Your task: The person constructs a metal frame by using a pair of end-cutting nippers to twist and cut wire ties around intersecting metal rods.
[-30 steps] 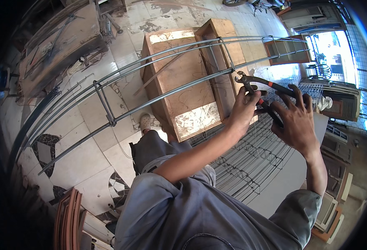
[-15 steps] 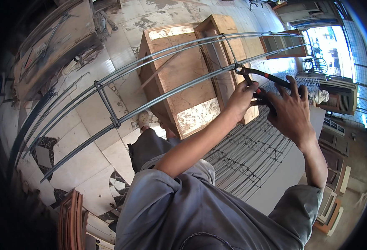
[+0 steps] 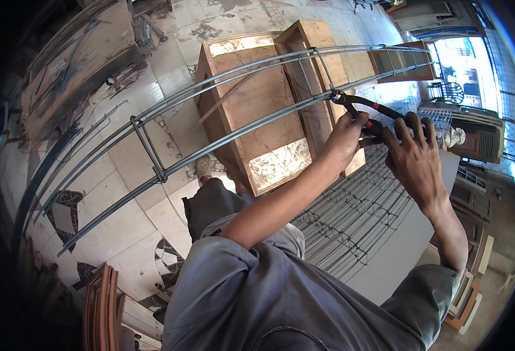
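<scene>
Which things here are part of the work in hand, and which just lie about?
In use: pliers, rebar cage, left hand, right hand.
Lying about: wooden frame, stacked wire cages, bench with tools.

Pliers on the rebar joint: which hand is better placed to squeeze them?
Probably right: the right hand wraps the handles of the pliers, while the left hand sits nearer their head.

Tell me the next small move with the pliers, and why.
Probably twist the pliers once more: their tip sits at the joint where a stirrup crosses the rebar, with the left hand and right hand on the handles.
</scene>
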`<action>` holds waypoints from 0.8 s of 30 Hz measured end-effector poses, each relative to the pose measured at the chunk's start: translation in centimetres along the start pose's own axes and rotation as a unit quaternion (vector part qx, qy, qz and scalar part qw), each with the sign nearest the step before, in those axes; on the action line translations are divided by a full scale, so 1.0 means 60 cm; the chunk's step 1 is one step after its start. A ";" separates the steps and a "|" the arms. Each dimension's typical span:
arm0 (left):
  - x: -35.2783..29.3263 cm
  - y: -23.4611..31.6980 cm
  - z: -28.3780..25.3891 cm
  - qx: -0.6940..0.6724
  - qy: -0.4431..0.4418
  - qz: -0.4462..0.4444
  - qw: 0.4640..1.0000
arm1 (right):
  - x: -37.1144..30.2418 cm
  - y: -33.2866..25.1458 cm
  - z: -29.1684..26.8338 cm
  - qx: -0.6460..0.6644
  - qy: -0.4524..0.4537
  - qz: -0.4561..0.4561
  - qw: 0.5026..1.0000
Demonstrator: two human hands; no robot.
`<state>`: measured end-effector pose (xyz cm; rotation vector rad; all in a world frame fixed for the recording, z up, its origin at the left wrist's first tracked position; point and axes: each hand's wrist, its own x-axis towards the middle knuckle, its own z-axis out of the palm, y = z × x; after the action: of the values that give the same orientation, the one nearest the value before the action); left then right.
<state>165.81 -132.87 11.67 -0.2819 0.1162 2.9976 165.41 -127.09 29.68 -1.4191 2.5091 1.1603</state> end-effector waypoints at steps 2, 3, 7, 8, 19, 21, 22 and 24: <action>0.002 -0.012 0.009 -0.003 0.009 0.010 1.000 | -0.008 0.014 0.016 -0.020 0.032 -0.022 0.999; 0.002 -0.017 0.011 0.000 0.021 0.003 1.000 | -0.010 0.019 0.016 -0.022 0.041 -0.023 0.999; 0.011 -0.023 0.008 0.003 0.000 0.027 1.000 | -0.013 0.026 0.027 -0.015 0.046 -0.024 0.999; 0.011 -0.022 0.010 0.004 0.001 0.028 1.000 | -0.014 0.028 0.032 -0.012 0.040 -0.021 0.999; -0.004 -0.015 0.004 0.053 -0.011 0.018 0.998 | -0.017 0.043 0.044 -0.028 0.072 -0.073 0.994; -0.017 -0.021 -0.004 0.092 -0.025 0.011 0.995 | -0.014 0.045 0.043 0.008 0.064 -0.071 0.995; -0.026 -0.028 0.000 0.095 -0.018 0.016 0.995 | -0.012 0.050 0.046 0.038 0.053 -0.064 0.996; -0.043 -0.048 0.015 0.103 -0.003 0.025 0.994 | -0.009 0.059 0.044 0.099 0.036 -0.054 0.993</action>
<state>168.54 -130.27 12.85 -0.2496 0.4334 3.0028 162.23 -123.96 30.06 -1.5455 2.4764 0.8315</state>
